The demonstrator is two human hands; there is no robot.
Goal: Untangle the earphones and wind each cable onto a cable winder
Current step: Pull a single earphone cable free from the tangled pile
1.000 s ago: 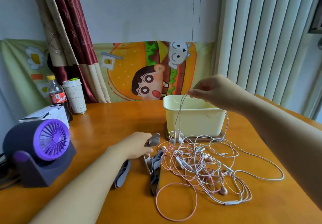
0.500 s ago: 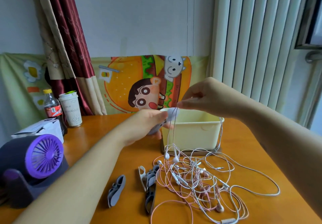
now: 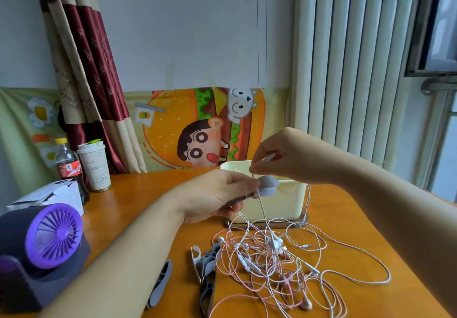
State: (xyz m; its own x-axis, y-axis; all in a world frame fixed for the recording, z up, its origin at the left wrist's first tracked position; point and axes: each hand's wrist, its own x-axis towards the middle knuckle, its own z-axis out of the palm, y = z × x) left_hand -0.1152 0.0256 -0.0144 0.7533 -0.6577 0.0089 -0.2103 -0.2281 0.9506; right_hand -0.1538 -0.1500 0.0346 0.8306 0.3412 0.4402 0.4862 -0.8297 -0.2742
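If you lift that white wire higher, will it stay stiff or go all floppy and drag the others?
Probably floppy: the white cable hangs limp from the right hand down to the pile. It would likely drag others along, since the pink and white earphones loop through each other on the table.

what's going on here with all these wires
A person is sorting earphones. The left hand holds a grey winder above the table, in front of the bin. The right hand pinches a white cable just above the winder; it runs down into the tangle of pink and white earphones on the table. Beside the tangle lie spare winders.
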